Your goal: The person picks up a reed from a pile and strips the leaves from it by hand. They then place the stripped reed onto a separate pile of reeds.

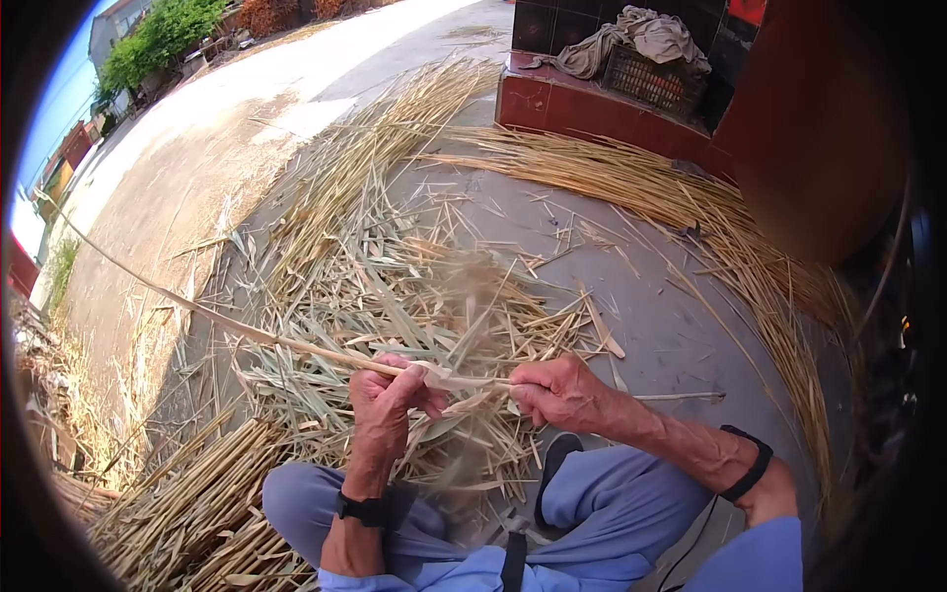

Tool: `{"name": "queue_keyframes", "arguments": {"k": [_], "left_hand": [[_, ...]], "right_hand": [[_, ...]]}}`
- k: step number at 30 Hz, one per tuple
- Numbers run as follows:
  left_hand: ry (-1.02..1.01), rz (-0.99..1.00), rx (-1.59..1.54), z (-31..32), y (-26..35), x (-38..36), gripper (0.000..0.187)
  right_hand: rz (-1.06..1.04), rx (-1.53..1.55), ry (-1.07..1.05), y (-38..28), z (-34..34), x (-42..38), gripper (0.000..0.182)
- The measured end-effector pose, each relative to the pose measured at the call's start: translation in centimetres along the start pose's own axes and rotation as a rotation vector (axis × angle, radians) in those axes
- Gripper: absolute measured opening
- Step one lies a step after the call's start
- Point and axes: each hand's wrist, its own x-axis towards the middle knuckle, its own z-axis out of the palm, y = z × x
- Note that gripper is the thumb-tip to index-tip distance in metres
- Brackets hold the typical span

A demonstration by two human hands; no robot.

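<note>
A long dry reed stalk (pixel 288 342) slants from the far left down to my hands. My left hand (pixel 395 388) pinches it, thumb uppermost, with a strip of pale leaf sheath (pixel 449 381) loose just beyond the fingers. My right hand (pixel 560 390) is a closed fist around the stalk and sheath a short way to the right. A thin pale end (pixel 681 397) shows past that fist, over the floor. Below both hands lies a heap of dry leaves and peelings (pixel 345 316), with a blurred brownish smear in front of it.
Bundled stalks (pixel 197 503) lie at my lower left. More long stalks (pixel 424 109) stretch behind the heap, and another row (pixel 631 187) curves along the right. A plastic crate (pixel 653 81) with grey cloth (pixel 663 37) sits on a red tiled ledge (pixel 592 111).
</note>
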Motion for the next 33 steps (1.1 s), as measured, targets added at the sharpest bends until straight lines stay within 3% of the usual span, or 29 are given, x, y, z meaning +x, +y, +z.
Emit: {"name": "queue_keyframes", "arguments": {"k": [3, 6, 9, 11, 13, 15, 18, 21, 23, 26, 29, 33], "left_hand": [[-0.02, -0.014, -0.029, -0.2, -0.5, 0.1, 0.011], [-0.018, 0.001, -0.066, 0.1, -0.4, 0.3, 0.011], [-0.066, -0.009, -0.094, 0.4, 0.0, 0.1, 0.01], [-0.031, 0.027, -0.118, 0.1, 0.4, -0.2, 0.01], [0.016, 0.042, -0.113, -0.8, 0.6, -0.4, 0.01], [0.07, 0.037, -0.079, -1.7, 0.3, 0.0, 0.01], [0.091, 0.02, -0.047, -2.1, -0.3, 0.1, 0.011], [0.08, 0.031, -0.016, -1.6, -0.5, 0.1, 0.012], [0.067, 0.058, -0.026, -1.2, -0.2, 0.4, 0.012], [0.058, 0.092, -0.068, -0.7, 0.2, 0.6, 0.012], [0.069, 0.068, -0.127, -0.7, 0.0, 0.9, 0.013], [0.242, -0.001, -0.064, -0.7, -0.7, 1.1, 0.014]], "right_hand": [[0.189, 0.2, -0.031, -0.7, -0.6, 0.1, 0.015], [0.16, 0.296, 0.007, 0.1, -0.8, 0.5, 0.018], [0.252, 0.294, 0.221, 0.4, -2.3, 1.0, 0.021], [0.309, 0.508, 0.374, 0.2, -5.7, 1.1, 0.023], [0.275, 0.423, 0.495, 1.9, -9.2, 0.3, 0.025], [0.225, 0.571, 0.706, 2.0, -12.5, -0.6, 0.024], [0.29, 0.167, 0.4, 0.6, -14.9, -2.8, 0.025], [0.37, -0.302, -0.059, -0.2, -11.9, -4.1, 0.032], [0.266, -0.426, 0.006, 1.6, -9.7, -4.4, 0.046], [-0.032, -0.51, -0.001, 4.9, -8.6, -4.5, 0.048], [0.196, -0.127, -0.125, 3.7, -7.6, -3.9, 0.043], [0.275, 0.021, 0.023, 1.9, -5.6, -2.9, 0.026]]}}
